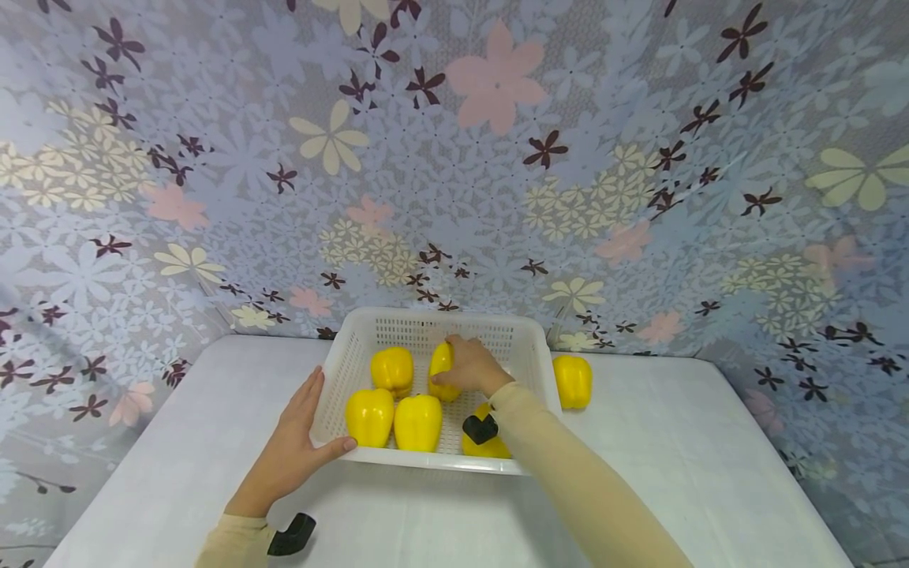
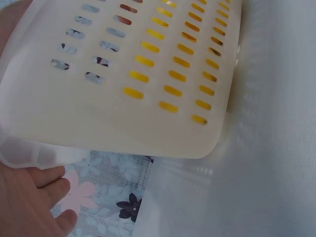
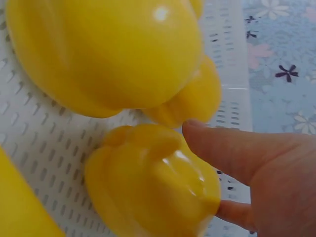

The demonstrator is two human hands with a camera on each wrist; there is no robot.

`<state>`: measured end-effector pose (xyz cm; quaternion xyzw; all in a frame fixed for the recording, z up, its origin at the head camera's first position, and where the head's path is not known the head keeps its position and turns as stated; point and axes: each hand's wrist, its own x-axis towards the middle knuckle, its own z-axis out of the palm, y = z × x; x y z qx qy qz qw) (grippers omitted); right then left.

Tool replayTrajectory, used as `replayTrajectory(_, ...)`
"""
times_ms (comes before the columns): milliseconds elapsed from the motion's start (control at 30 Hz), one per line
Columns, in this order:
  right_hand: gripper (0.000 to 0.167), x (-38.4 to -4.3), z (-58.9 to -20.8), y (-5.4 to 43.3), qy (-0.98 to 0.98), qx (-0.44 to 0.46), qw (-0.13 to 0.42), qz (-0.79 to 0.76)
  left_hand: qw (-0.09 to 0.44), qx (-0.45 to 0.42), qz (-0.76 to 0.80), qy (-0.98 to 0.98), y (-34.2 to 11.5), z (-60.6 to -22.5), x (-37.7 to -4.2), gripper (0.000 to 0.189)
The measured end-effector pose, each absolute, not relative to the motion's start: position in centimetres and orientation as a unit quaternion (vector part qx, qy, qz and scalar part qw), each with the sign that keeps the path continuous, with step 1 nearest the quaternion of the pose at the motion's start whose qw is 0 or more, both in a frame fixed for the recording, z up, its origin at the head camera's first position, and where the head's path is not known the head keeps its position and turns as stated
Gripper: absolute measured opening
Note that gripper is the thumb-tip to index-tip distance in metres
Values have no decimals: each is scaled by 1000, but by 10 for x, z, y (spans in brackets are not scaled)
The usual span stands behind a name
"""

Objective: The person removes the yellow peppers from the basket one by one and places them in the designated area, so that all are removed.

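A white perforated plastic basket (image 1: 440,319) holds several yellow bell peppers (image 1: 417,424). My right hand (image 1: 474,368) reaches in over the front rim and grips one yellow bell pepper (image 3: 153,182) near the back middle; in the right wrist view the thumb lies at its top and a finger at its side. Outside the basket's left wall, my left hand (image 1: 294,442) lies with fingers extended along it and the thumb at the front left corner of the rim. The left wrist view shows that hand's fingers (image 2: 54,192) just beyond the rim.
Another yellow bell pepper (image 1: 572,382) stands on the white table (image 1: 675,465), just outside the basket's right wall. Floral cloth (image 1: 454,173) hangs behind and at both sides of the table. Black wrist devices (image 1: 293,535) show at both sleeves.
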<state>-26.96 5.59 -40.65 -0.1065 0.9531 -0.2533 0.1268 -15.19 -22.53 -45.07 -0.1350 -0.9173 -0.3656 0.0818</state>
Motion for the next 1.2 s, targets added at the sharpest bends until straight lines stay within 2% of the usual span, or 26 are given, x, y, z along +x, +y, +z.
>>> replayTrajectory(533, 90, -271, -409, 55, 954, -116, 125, -249, 80, -138, -366, -917, -226, -448, -153, 110)
replayTrajectory(1200, 90, -270, -404, 54, 951, -118, 109, -265, 78, -142, -372, -914, -227, -446, -154, 110)
